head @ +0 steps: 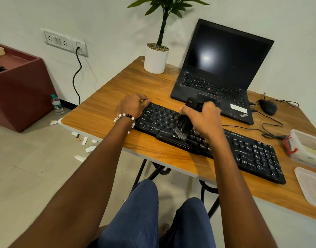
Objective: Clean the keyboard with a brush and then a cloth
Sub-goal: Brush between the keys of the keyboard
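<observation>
On the table [103,111] lies the keyboard [207,138]; our left hand [134,105] curls over its far-left corner, steadying it, and our right hand [205,119] grips the brush [185,122], bristles at mid-keyboard. White streaks remain rightward, so brushing looks about half done. No cloth is visible; right fingertips are hidden.

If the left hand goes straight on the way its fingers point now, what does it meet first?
Probably the laptop. The left hand grips the keyboard's far left corner, fingers pointing right along its back edge. Depth is unclear, so it might pass just in front.

The right hand [203,119] hides the middle of the keyboard [243,149].
</observation>
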Motion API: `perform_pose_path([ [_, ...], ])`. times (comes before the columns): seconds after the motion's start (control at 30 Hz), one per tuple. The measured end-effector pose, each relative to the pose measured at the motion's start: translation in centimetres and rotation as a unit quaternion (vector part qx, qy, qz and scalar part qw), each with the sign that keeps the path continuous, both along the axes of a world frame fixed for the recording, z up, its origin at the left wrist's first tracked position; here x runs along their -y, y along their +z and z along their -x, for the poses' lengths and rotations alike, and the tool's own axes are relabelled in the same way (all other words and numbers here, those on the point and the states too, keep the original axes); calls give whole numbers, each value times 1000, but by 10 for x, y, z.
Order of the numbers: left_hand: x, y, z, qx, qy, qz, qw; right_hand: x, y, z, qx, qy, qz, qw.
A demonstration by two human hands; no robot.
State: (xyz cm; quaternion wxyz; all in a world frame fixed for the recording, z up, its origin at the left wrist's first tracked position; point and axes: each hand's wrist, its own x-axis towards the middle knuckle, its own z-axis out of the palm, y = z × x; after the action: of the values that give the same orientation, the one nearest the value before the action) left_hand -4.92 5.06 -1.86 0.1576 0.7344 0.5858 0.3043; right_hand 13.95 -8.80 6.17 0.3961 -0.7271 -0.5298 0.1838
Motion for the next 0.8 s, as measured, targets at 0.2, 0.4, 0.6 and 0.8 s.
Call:
perform_pose_path([
  [0.2, 1, 1, -1, -5, 0, -2, 1000, -1, -16, 11, 44, -47, -97, 993],
  [0.4, 1, 1, -2, -8, 4, -5, 1000, 2, -6, 7, 25, -9, 4, 1000],
  [0.6, 0, 0, -2, -7, 1, -5, 1000, -3, -1, 5, -60, -40, -63, 995],
  [0.8, -2, -2, -1, -7, 1, -3, 1000, -3, -19, 24, 31, -22, -79, 996],
])
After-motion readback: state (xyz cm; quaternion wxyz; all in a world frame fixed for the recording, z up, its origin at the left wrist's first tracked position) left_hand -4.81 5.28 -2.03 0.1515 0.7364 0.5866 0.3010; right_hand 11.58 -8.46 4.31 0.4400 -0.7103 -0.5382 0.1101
